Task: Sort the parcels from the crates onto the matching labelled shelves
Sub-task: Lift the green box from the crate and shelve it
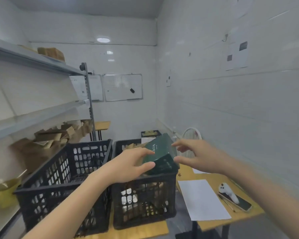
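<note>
I have both hands over the right crate, the one of the two black plastic crates that holds brown parcels; some of them show above its far rim and through its holed wall. The left crate stands touching it on the left, and I cannot make out what is inside it.

The dark green box is tilted in the air above the near right corner of the right crate. My left hand grips its left side, with the fingers lying on the upper face and the thumb pressed on the lower face. My right hand is at the box's right edge, its fingers spread and relaxed, with forefinger and thumb right at that edge. The picture is too blurred for me to tell whether they touch it.

On my left runs a grey metal shelf rack. There are brown parcels heaped on a lower shelf and a few more on the top one.

To the right of the crates the wooden counter carries a white sheet of paper and a phone with a white gadget lying on it. A whiteboard hangs on the far wall.
</note>
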The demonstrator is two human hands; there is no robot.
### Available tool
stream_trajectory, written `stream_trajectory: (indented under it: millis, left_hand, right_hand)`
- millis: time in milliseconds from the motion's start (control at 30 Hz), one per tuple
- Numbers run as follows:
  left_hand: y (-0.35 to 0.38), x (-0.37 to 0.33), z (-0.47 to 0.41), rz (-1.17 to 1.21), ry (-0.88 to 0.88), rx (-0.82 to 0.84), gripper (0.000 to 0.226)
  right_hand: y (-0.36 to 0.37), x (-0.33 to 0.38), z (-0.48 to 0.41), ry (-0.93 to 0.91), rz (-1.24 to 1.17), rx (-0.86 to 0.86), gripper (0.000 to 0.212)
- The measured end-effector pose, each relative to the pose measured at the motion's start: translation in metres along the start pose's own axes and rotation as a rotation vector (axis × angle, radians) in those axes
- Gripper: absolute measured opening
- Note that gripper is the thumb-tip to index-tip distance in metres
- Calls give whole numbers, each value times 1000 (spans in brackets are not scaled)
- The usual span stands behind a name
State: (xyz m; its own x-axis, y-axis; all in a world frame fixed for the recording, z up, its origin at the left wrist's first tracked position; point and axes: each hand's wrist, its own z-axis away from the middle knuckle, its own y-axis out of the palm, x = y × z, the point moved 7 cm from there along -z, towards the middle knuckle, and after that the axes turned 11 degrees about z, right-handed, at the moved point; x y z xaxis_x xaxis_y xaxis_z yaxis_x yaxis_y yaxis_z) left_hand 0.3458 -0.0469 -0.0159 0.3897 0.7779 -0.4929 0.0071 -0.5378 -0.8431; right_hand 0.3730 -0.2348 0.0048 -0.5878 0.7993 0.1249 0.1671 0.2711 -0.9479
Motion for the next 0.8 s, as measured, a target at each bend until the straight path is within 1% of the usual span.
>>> stream_trajectory:
  millis: [167,267,367,500,600,733,800]
  left_hand:
    - [18,61,-88,-17,-34,2,52]
    - [32,96,-139,-64,-87,13,54]
    - [42,123,-180,-183,-124,25,56]
    - [52,146,-219,-212,-143,52,59]
    - [59,166,-240,-210,-156,86,67]
    - [73,187,-259,-188,-175,169,88]
    - [84,196,-262,-202,-214,234,88]
  right_hand:
    - [42,-54,-83,27,23,16,50]
    - [69,-90,-131,37,58,59,52]
    - [88,-119,-175,38,93,93,53]
    - [108,-141,-219,45,145,121,54]
    - [130,-150,-240,51,158,189,59]
    - [160,-158,-252,79,151,325,68]
    - [169,-164,-253,112,160,386,70]
